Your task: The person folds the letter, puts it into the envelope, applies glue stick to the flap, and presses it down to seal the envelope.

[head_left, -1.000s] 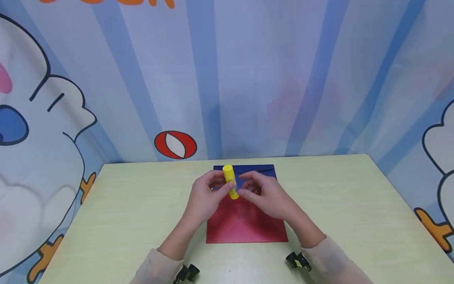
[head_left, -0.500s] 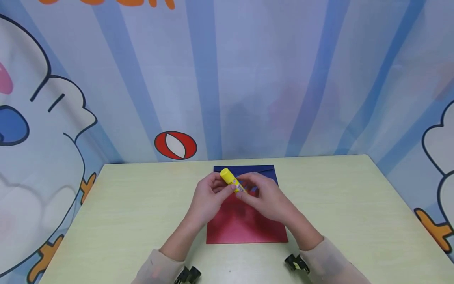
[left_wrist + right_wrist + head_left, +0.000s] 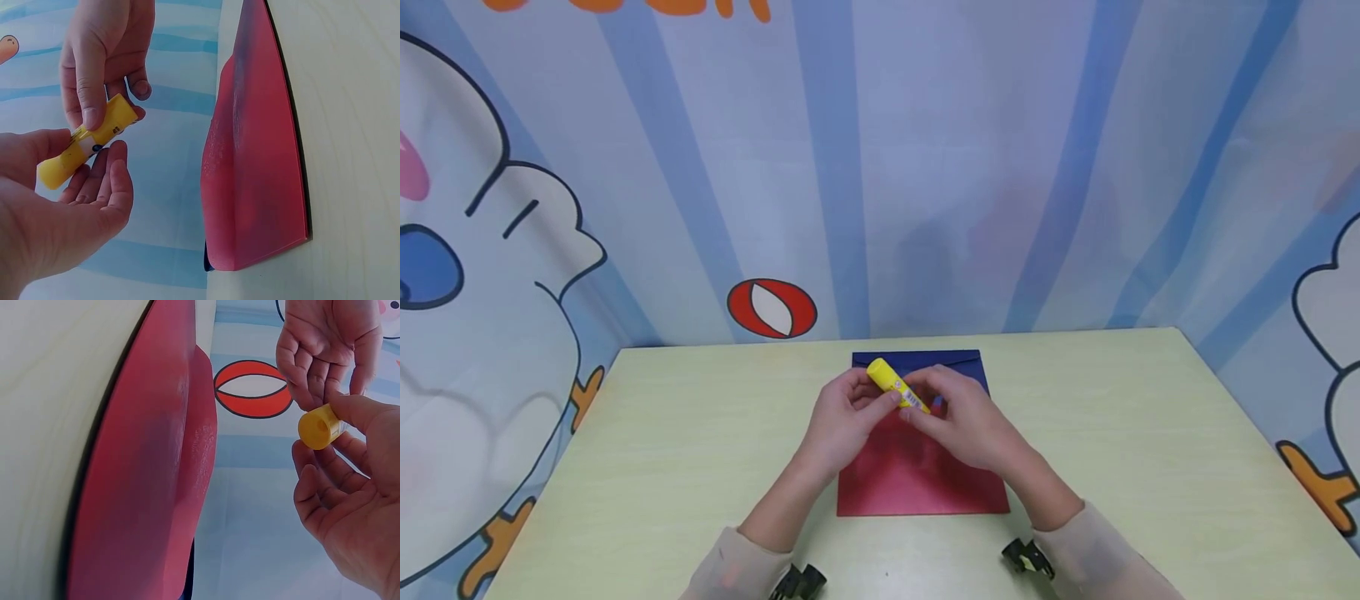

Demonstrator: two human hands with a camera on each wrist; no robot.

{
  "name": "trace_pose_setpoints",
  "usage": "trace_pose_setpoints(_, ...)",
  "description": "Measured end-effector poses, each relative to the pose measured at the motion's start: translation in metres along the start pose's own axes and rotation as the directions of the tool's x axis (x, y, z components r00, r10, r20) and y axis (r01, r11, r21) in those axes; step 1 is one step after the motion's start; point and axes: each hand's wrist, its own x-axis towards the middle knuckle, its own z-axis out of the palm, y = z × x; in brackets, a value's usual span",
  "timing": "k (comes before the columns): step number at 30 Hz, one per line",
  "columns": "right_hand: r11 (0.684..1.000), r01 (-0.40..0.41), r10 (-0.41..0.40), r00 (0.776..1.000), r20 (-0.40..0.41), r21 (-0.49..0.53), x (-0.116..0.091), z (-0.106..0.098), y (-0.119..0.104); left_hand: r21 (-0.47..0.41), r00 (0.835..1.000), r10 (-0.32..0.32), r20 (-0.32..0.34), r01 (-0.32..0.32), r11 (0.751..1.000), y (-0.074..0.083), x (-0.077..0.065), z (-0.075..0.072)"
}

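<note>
A yellow glue stick [image 3: 889, 379] is held tilted in the air between both hands, its upper end leaning to the left. My left hand [image 3: 848, 417] pinches it near the upper end, between thumb and fingers. With thumb and fingertips my right hand [image 3: 964, 417] pinches the lower end; in the right wrist view that round yellow end of the glue stick [image 3: 317, 428] faces the camera. Beneath the hands lies a red sheet [image 3: 921, 487] with a dark blue part [image 3: 955, 360] at its far side. In the left wrist view the red sheet [image 3: 269, 144] has a raised, curving layer.
The pale wooden table [image 3: 1112, 417] extends to both sides of the sheet. Behind it stands a blue striped backdrop [image 3: 925, 167] with cartoon figures and a printed red-and-white ball [image 3: 772, 307]. Small black wrist cameras [image 3: 1028, 557] sit by the sleeves.
The glue stick has tipped from nearly upright to a slant, its lower end swinging right. My right thumb and fingers have closed on that lower end. The sheet has stayed in place.
</note>
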Motion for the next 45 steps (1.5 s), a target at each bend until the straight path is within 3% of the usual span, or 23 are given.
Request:
trace_pose_setpoints(12,0.999,-0.026,0.026,1.0,-0.01,-0.02,-0.003,-0.01,0.005,0.138,0.997,0.057,-0.054,-0.049,0.989,0.001,-0.003,-0.006)
trace_pose_setpoints(19,0.997,-0.071,0.07,0.997,-0.014,-0.044,-0.01,-0.027,0.019,0.296,0.988,0.137,-0.068,-0.111,0.949,0.002,-0.004,-0.01)
trace_pose_setpoints(27,0.986,-0.108,0.104,0.994,-0.04,-0.126,-0.022,-0.057,0.042,0.464,0.978,0.206,-0.042,-0.164,0.871,-0.001,-0.007,-0.016)
trace_pose_setpoints(32,0.971,-0.142,0.133,0.989,-0.059,-0.193,-0.03,-0.077,0.058,0.561,0.97,0.245,-0.001,-0.202,0.803,-0.006,-0.008,-0.024)
trace_pose_setpoints(39,0.936,-0.203,0.198,0.979,-0.046,-0.288,-0.041,-0.102,0.084,0.665,0.958,0.285,0.03,-0.232,0.71,-0.016,-0.01,-0.038)
trace_pose_setpoints(45,0.895,-0.291,0.3,0.954,-0.027,-0.339,-0.052,-0.12,0.106,0.722,0.947,0.316,0.058,-0.259,0.641,-0.023,-0.01,-0.048)
